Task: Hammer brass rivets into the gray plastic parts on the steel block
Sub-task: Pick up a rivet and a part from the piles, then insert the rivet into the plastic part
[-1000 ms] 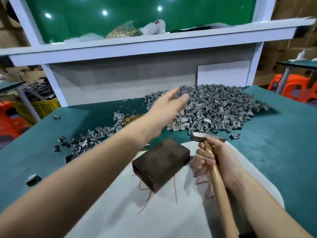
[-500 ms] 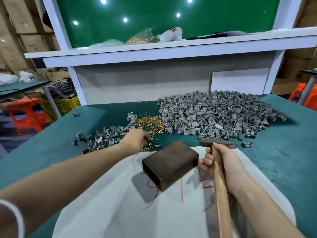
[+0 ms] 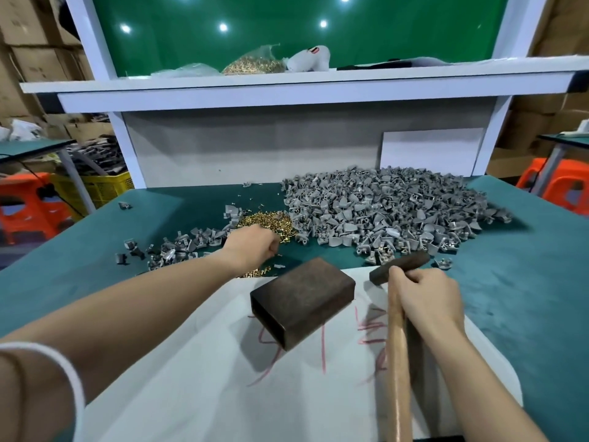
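Curls left hand fingers at near edge of brass rivets; grasp hidden, cannot tell. Grips hammer just below head with right hand fingers. Flanks steel block with both.

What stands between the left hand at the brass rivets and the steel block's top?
Nothing visible. Between the left hand and the steel block lie only a few loose rivets on the green mat; the block's top is bare.
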A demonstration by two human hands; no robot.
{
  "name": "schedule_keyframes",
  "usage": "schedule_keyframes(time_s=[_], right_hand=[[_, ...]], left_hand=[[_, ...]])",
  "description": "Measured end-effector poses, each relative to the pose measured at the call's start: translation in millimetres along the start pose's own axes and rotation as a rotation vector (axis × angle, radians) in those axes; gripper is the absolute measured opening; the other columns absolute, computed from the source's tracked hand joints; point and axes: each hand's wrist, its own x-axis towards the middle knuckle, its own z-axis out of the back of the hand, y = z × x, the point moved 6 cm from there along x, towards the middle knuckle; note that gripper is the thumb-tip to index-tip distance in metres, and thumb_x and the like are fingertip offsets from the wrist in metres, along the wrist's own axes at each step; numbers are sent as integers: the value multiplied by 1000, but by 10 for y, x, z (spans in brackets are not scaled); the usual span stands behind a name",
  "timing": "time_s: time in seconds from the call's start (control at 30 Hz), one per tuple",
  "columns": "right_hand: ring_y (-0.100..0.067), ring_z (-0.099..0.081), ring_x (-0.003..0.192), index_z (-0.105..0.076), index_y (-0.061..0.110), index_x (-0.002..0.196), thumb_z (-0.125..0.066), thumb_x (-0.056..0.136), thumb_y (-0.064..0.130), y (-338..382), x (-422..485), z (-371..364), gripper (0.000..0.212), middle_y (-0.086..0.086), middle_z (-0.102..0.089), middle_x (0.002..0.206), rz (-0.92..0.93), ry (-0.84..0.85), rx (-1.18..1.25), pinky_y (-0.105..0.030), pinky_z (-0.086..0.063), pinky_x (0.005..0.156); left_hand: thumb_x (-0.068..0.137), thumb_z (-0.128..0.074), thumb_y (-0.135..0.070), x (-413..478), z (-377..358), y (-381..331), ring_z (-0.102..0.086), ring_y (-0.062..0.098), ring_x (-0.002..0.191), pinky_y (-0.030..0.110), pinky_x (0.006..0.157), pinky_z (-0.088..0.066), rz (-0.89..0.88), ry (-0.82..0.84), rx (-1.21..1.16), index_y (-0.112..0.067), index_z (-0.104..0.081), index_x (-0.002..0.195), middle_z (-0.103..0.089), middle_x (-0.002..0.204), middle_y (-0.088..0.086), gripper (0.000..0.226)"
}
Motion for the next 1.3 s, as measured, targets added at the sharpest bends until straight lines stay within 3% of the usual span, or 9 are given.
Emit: schedule_keyframes(time_s=[0.13, 0.27, 0.43, 0.57, 0.7, 0.93, 1.03, 1.17, 1.3], right_hand=[[-32, -49, 67, -64, 7, 66, -50, 82, 41, -84, 5, 28, 40, -11, -52, 62, -113, -54, -143, -30, -38, 59], [-35, -54, 67, -61, 7, 60, -50, 86, 38, -60, -33, 176, 42, -16, -57, 65, -94, -228, -122, -33, -46, 64], [-17, -60, 69, -67, 18, 79, -71, 82, 21, 617, -389, 42, 6, 3, -66, 75, 537, -97, 264, -28, -46, 67], [2, -56, 83, -72, 13, 96, -65, 79, 14, 982, -765, -159, 19, 7, -67, 90, 835, 110, 339, -1, -37, 80], [0, -61, 79, -73, 13, 87, -69, 79, 8, 972, -831, -172, 11, 9, -69, 79, 790, 156, 407, -2, -42, 71], [3, -56, 75, -69, 13, 81, -72, 77, 7, 1022, -914, -122, 7, 11, -65, 72, 778, -68, 343, 5, -35, 67], [1, -59, 75, -66, 16, 81, -71, 80, 6, 1005, -903, -126, 11, 14, -62, 70, 735, -44, 377, 2, -38, 66], [-5, -65, 68, -61, 30, 79, -68, 84, 7, 948, -846, -169, 24, 12, -67, 72, 624, 83, 523, -13, -50, 63], [-7, -66, 63, -61, 29, 76, -66, 84, 2, 919, -845, -248, 29, 6, -67, 69, 521, 202, 673, -13, -51, 57]], left_hand=[[87, -60, -14, -21, 23, -14, -64, 20, 91, 30, 65, -47, 30, 4, -15, -23, -64, 94, -68, 92, -5, 12], [86, -60, -16, -137, 331, -73, -65, 18, 86, 28, 68, -48, 69, -156, -212, -25, -62, 96, -70, 88, -6, 13], [81, -73, -8, -769, 531, -464, -57, 0, 58, 14, 58, -45, 82, -422, -1119, -24, -60, 82, -65, 64, -11, 20], [81, -71, -1, -1229, 282, -699, -62, 6, 69, 17, 69, -48, 79, -526, -1329, -22, -60, 81, -66, 70, -9, 24], [84, -69, -7, -1325, 180, -687, -65, 8, 76, 19, 73, -49, 98, -603, -1335, -26, -60, 80, -67, 76, -10, 22], [83, -63, -16, -1358, 122, -687, -67, 6, 93, 21, 85, -51, 6, -564, -1354, -36, -62, 94, -70, 93, -15, 23], [83, -62, -15, -1360, 108, -690, -67, 12, 96, 28, 88, -52, 1, -554, -1353, -35, -63, 98, -70, 98, -9, 25], [81, -64, -13, -1359, 101, -648, -69, 10, 94, 17, 82, -50, 38, -581, -1426, -31, -64, 99, -69, 101, 2, 26], [81, -65, -12, -1355, 98, -623, -68, 12, 96, 21, 85, -50, 38, -604, -1405, -31, -68, 96, -67, 102, -4, 25]])
